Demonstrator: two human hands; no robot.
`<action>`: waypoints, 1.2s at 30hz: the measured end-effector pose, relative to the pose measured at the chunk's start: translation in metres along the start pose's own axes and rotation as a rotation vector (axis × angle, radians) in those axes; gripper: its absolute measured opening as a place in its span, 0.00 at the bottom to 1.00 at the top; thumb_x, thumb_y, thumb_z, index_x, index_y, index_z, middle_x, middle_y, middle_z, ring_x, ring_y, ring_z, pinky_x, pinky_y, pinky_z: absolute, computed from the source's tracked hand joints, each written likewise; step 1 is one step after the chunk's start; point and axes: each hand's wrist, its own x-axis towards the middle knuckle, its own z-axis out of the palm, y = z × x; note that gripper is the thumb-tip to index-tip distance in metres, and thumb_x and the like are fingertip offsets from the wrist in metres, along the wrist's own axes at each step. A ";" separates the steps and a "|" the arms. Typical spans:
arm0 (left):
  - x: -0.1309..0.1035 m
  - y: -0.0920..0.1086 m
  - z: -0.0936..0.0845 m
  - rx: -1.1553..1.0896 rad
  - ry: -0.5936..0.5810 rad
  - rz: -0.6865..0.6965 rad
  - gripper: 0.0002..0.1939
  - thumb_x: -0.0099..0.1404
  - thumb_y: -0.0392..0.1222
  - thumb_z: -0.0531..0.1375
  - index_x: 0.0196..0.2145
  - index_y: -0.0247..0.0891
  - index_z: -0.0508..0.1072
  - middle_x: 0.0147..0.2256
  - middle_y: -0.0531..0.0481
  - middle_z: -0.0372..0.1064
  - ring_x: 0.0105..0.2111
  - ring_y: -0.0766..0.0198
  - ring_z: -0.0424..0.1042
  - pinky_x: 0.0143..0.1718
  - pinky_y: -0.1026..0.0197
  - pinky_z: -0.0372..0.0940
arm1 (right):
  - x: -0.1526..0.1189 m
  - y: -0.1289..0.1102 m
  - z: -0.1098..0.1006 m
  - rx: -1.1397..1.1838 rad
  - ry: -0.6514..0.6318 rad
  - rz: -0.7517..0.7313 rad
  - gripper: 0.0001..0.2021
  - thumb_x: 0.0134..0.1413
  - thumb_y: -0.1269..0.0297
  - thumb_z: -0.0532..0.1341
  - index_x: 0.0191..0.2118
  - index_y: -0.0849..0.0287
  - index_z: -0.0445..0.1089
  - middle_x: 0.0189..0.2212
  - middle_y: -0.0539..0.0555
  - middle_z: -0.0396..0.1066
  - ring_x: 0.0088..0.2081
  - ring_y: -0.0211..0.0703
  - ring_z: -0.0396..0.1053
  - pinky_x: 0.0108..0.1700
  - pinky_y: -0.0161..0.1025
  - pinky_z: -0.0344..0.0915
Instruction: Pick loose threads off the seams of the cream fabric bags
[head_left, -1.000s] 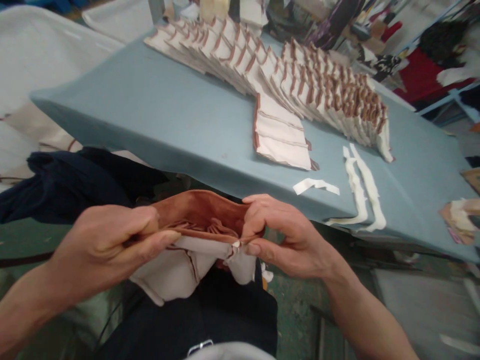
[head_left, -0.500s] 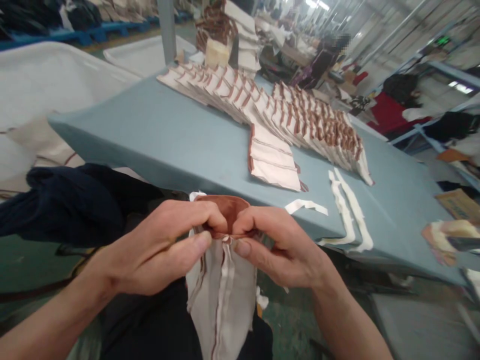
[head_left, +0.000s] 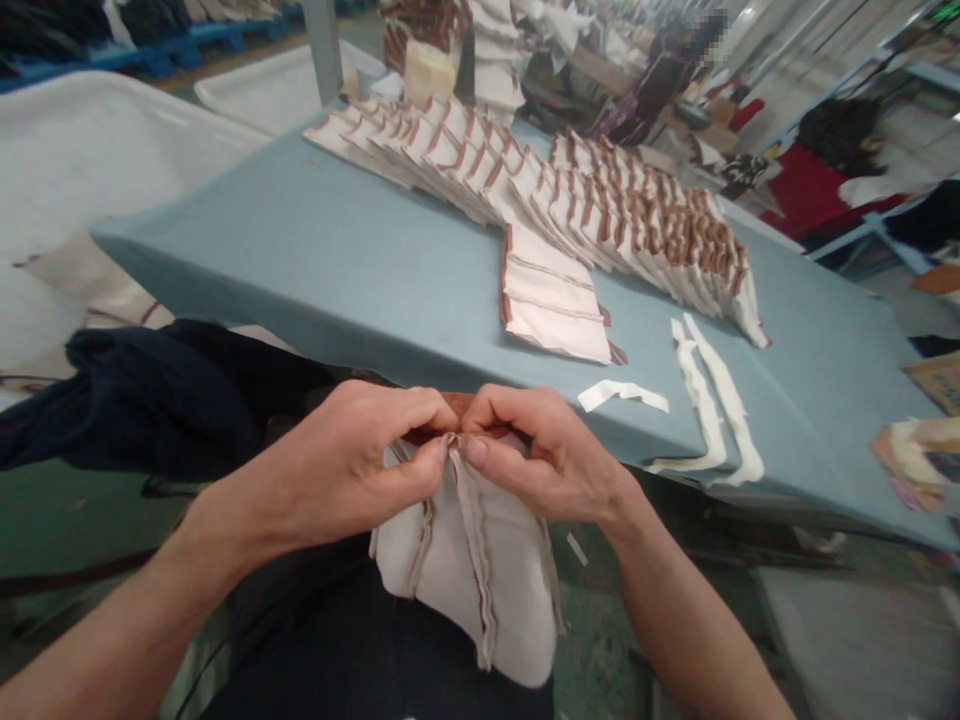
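Note:
Between my hands hangs a cream fabric piece (head_left: 442,545) with raised seams and a reddish-brown band at its top edge; its exact kind I cannot tell. My left hand (head_left: 360,455) pinches the band beside the middle seam, thumb in front and fingers curled behind. Right against it, my right hand (head_left: 536,455) pinches the same edge on the other side of the seam. The thumbs nearly meet. Below, the cloth drapes over my dark-clothed lap. Much of the brown band is hidden by my fingers.
A blue-covered table (head_left: 360,270) stands in front. On it lie long rows of similar sewn pieces (head_left: 540,200), one separate piece (head_left: 555,300) and white strips (head_left: 705,400). Dark blue cloth (head_left: 165,400) hangs at the left, near a white bin (head_left: 112,150).
Both hands have risen slightly and drawn closer together at the seam. The band's opening, earlier visible, is now mostly covered, and the cloth's lower end has swung up and right.

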 end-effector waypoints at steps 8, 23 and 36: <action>-0.012 -0.007 0.010 -0.162 -0.125 -0.110 0.14 0.74 0.37 0.53 0.31 0.38 0.71 0.27 0.58 0.69 0.27 0.69 0.65 0.30 0.67 0.59 | -0.005 0.024 0.015 -0.107 0.000 -0.122 0.10 0.66 0.65 0.58 0.31 0.57 0.65 0.26 0.46 0.65 0.28 0.35 0.61 0.33 0.34 0.56; -0.025 -0.004 -0.008 -0.352 -0.106 -0.182 0.13 0.75 0.37 0.58 0.31 0.38 0.77 0.28 0.55 0.74 0.27 0.67 0.69 0.29 0.68 0.63 | 0.000 0.016 0.032 0.091 0.079 -0.185 0.17 0.64 0.52 0.69 0.33 0.57 0.67 0.28 0.47 0.70 0.29 0.37 0.64 0.34 0.37 0.60; -0.026 0.003 -0.010 -0.343 -0.039 -0.275 0.13 0.68 0.37 0.58 0.26 0.37 0.76 0.21 0.58 0.69 0.21 0.71 0.64 0.23 0.70 0.58 | 0.003 0.006 0.037 0.125 0.104 -0.079 0.07 0.59 0.65 0.63 0.31 0.57 0.65 0.27 0.45 0.67 0.28 0.34 0.60 0.33 0.34 0.57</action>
